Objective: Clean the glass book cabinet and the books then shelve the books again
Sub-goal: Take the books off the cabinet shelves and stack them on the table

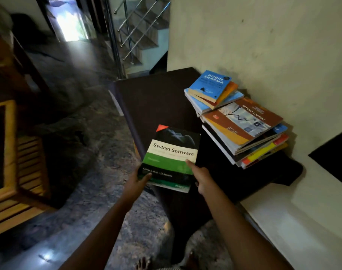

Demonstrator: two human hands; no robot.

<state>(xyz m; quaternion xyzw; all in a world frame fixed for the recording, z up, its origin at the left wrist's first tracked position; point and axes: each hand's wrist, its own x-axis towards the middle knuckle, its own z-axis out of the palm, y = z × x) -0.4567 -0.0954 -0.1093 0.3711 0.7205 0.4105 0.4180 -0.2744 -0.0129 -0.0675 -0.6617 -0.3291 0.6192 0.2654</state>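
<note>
I hold a black, white and green book titled "System Software" [171, 158] in both hands, over the near edge of a dark brown table [158, 100]. My left hand [136, 184] grips its lower left corner, thumb on the cover. My right hand [202, 179] grips its right edge, thumb laid on the cover. A leaning stack of several books [242, 123] rests on the table against the wall, topped by "Applied Costing" and a blue Robin Sharma book [210, 85]. The glass cabinet is not in view.
A cream wall [263, 36] rises behind the stack. A white surface [302, 221] with a black cloth [337, 154] lies to the right. A wooden slatted piece of furniture [14, 172] stands at the left on the stone floor. Stairs with a steel railing [135, 32] lie beyond.
</note>
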